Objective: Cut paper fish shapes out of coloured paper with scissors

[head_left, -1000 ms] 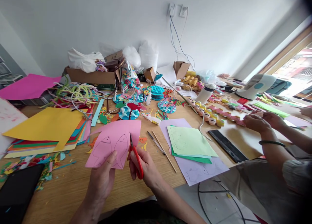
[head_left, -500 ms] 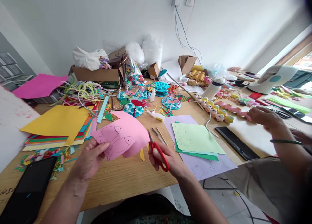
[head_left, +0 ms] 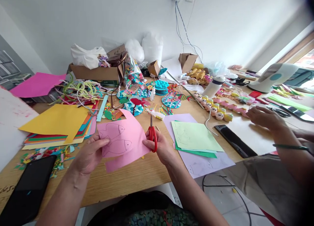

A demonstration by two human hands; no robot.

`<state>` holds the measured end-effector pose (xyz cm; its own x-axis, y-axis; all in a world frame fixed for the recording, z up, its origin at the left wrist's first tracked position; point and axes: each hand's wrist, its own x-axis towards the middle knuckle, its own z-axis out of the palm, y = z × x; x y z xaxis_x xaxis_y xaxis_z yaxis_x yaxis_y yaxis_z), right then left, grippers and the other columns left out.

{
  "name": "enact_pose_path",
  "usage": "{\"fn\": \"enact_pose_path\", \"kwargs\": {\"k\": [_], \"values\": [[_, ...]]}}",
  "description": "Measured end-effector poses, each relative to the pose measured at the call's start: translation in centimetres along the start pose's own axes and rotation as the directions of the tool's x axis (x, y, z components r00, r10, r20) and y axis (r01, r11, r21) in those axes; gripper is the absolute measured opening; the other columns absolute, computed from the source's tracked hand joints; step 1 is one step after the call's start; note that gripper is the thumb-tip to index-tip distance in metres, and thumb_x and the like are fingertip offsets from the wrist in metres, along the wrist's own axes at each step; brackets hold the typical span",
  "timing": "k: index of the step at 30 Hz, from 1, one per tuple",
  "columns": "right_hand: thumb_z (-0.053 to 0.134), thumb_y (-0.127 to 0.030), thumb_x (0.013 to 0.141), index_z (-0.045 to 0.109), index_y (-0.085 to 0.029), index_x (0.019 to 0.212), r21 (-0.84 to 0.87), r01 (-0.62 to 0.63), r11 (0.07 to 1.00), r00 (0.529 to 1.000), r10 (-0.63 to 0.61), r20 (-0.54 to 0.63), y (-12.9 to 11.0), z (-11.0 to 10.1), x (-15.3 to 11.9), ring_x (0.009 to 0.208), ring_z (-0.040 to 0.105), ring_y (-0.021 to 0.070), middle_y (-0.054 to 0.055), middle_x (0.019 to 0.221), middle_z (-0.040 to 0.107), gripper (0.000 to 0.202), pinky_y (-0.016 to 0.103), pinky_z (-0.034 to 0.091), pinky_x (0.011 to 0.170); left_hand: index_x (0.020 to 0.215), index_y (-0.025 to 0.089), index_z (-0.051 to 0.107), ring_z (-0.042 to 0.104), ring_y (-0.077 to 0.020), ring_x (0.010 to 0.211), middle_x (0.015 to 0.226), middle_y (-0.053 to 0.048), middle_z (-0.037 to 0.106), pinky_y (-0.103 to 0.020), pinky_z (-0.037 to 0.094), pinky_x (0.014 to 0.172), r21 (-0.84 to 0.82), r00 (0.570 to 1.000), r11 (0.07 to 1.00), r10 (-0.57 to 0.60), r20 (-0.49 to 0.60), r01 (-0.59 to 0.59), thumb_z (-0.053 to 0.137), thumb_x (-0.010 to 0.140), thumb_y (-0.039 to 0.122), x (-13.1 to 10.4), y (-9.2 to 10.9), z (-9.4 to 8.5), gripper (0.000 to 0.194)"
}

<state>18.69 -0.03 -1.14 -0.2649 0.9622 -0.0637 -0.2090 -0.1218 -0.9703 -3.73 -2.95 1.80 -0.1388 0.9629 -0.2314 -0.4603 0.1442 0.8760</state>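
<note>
Pink paper (head_left: 133, 134) with two fish outlines drawn on it is held up above the wooden table (head_left: 117, 185). My left hand (head_left: 89, 154) pinches its left edge between thumb and fingers. Red-handled scissors (head_left: 152, 139) are in my right hand (head_left: 160, 147), their blades pointing up and away, beside the paper's right edge. My right thumb touches that edge too. A loose flap of the pink paper hangs below the fish.
Coloured sheets (head_left: 56, 121), paper scraps and a black phone (head_left: 28, 186) lie left. Green sheets (head_left: 196, 136) and another dark phone (head_left: 234, 141) lie right. Another person's hand (head_left: 266, 118) is at far right. Craft pieces and a glue bottle (head_left: 157, 115) sit behind.
The scissors have turned upright, and my right hand has come up to the paper's right edge. The pink paper has rotated, its lower flap now swung out to the left.
</note>
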Motion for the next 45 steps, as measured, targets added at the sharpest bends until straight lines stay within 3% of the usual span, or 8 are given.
{"fn": "enact_pose_path", "kwargs": {"k": [7,16,25,33,38,40,43,45], "values": [[0.077,-0.034,0.061,0.050,-0.021,0.082,0.000,0.170,0.985,0.963,-0.167,-0.210,0.0,2.5,0.0,0.060,0.047,0.0105,-0.005,0.071,0.050,0.036,0.022,0.039,0.055,0.098,0.022,0.076,0.069,-0.0192,0.085,0.098,-0.002,0.079,-0.021,0.060,0.061,-0.166,0.979,0.966,0.190,-0.072,-0.199,0.087,0.059,0.044,-1.9,0.8,0.4,0.046],[0.071,-0.034,0.068,0.050,-0.021,0.081,-0.001,0.220,0.976,0.952,-0.215,-0.219,1.0,4.4,0.1,0.062,0.048,0.0117,-0.003,0.071,0.051,0.028,0.023,0.043,0.056,0.104,0.025,0.074,0.066,-0.0202,0.099,0.109,-0.003,0.074,-0.025,0.061,0.070,-0.269,0.971,0.935,0.240,0.004,-0.230,0.086,0.054,0.055,-2.4,-3.3,1.1,0.060],[0.077,-0.032,0.065,0.051,-0.021,0.079,-0.054,0.224,0.973,0.967,-0.229,-0.108,0.9,4.1,-0.3,0.064,0.051,0.0124,-0.003,0.072,0.053,0.031,0.024,0.042,0.059,0.083,0.020,0.073,0.067,-0.0116,0.064,0.078,0.002,0.075,-0.020,0.055,0.055,-0.325,0.993,0.945,-0.016,-0.114,-0.022,0.094,0.047,0.025,-1.2,-4.3,2.2,0.042],[0.074,-0.036,0.069,0.050,-0.021,0.081,-0.185,0.240,0.953,0.962,-0.259,-0.086,1.1,2.7,0.5,0.061,0.048,0.0126,-0.004,0.070,0.051,0.030,0.024,0.042,0.057,0.079,0.015,0.070,0.063,-0.0137,0.055,0.064,-0.002,0.072,-0.022,0.049,0.048,-0.060,0.979,0.978,0.197,-0.047,-0.200,0.081,0.068,0.038,-1.2,-4.3,2.7,0.027],[0.054,-0.040,0.088,0.049,-0.021,0.082,-0.328,0.271,0.905,0.934,-0.329,-0.135,0.1,1.3,-1.5,0.058,0.047,0.0123,-0.002,0.070,0.050,0.021,0.025,0.038,0.054,0.085,0.016,0.070,0.066,-0.0157,0.058,0.068,-0.002,0.073,-0.024,0.050,0.050,-0.053,0.957,0.958,0.278,-0.084,-0.283,0.080,0.067,0.039,-0.8,-3.3,2.8,0.031],[0.049,-0.042,0.091,0.049,-0.021,0.078,-0.370,0.294,0.882,0.949,-0.315,0.002,-0.6,1.4,-3.2,0.057,0.044,0.0125,-0.003,0.063,0.046,0.025,0.025,0.035,0.054,0.084,0.016,0.070,0.066,-0.0151,0.057,0.067,-0.001,0.073,-0.024,0.051,0.051,-0.066,0.950,0.952,0.291,-0.111,-0.299,0.081,0.067,0.038,-0.5,-3.0,2.9,0.030],[0.043,-0.047,0.093,0.046,-0.021,0.071,-0.267,0.148,0.952,0.948,-0.059,0.314,-0.7,2.7,-5.0,0.051,0.040,0.0111,-0.004,0.057,0.044,0.034,0.024,0.033,0.050,0.084,0.016,0.069,0.066,-0.0143,0.057,0.069,0.000,0.072,-0.025,0.053,0.054,-0.073,0.938,0.943,0.310,-0.154,-0.323,0.081,0.067,0.036,-0.3,-3.0,3.4,0.030],[0.044,-0.050,0.092,0.041,-0.022,0.064,-0.299,0.066,0.952,0.943,0.038,0.329,-0.3,3.7,-5.1,0.050,0.038,0.0108,-0.004,0.055,0.041,0.039,0.024,0.032,0.049,0.083,0.017,0.068,0.066,-0.0138,0.057,0.072,0.001,0.072,-0.026,0.055,0.057,-0.080,0.927,0.934,0.330,-0.177,-0.347,0.081,0.066,0.034,-0.3,-2.9,3.8,0.028]]}}
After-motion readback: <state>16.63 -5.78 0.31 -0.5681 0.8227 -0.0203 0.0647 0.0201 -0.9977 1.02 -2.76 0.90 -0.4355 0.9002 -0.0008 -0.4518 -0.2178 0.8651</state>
